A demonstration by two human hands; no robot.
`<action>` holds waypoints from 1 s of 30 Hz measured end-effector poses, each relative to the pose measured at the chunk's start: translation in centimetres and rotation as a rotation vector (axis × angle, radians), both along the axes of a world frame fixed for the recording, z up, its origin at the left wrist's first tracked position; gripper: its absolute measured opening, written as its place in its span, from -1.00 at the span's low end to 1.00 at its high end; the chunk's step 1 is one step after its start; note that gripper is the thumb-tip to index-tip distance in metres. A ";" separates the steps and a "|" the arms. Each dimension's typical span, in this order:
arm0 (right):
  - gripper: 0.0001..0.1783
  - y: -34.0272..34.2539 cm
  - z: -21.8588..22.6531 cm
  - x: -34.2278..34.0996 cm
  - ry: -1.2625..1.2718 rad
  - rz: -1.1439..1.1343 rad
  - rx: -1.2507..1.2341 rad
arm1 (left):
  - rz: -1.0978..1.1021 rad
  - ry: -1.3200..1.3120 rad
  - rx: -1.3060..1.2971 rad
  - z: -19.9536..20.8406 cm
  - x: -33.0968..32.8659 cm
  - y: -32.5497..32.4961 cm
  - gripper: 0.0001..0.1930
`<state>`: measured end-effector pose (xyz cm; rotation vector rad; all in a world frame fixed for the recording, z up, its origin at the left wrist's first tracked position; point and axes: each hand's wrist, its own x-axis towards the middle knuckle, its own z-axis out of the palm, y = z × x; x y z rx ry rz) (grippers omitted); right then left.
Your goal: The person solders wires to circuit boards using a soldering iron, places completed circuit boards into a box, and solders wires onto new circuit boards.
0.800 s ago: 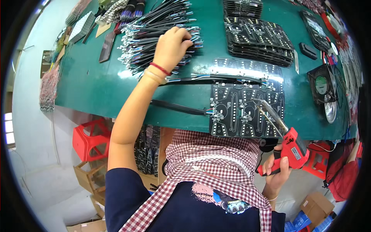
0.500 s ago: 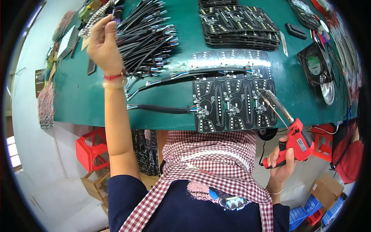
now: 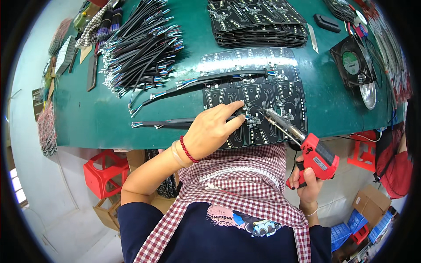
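Right side of the frame, a black fan (image 3: 351, 63) with a shiny dish (image 3: 369, 96) just below; far right, red fabric (image 3: 393, 175). Lower right, a brown cardboard box (image 3: 372, 204) near blue crates (image 3: 340, 236). Lower left, a red plastic stool (image 3: 95, 176). Upper left, a checked cloth (image 3: 90, 31).

The left hand (image 3: 211, 130) reaches out, fingers (image 3: 233, 106) pointing right; the right hand (image 3: 310, 182), over beside it, curls round.

1. Hands: two, one left hand (image 3: 213, 130) and one right hand (image 3: 308, 185).
2. Red soldering gun (image 3: 319, 158): one, in the right hand.
3. Fan (image 3: 352, 64): one, beyond the right hand.
4. Cable pile (image 3: 141, 50): one, beyond the left hand; cables too many for counting.
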<state>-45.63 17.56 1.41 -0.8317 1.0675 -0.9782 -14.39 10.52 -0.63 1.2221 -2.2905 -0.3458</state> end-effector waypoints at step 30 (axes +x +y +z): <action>-0.55 0.7 -1.4 0.3 0.175 0.112 -0.054 | 0.051 0.008 0.005 0.5 -0.6 0.1 -0.70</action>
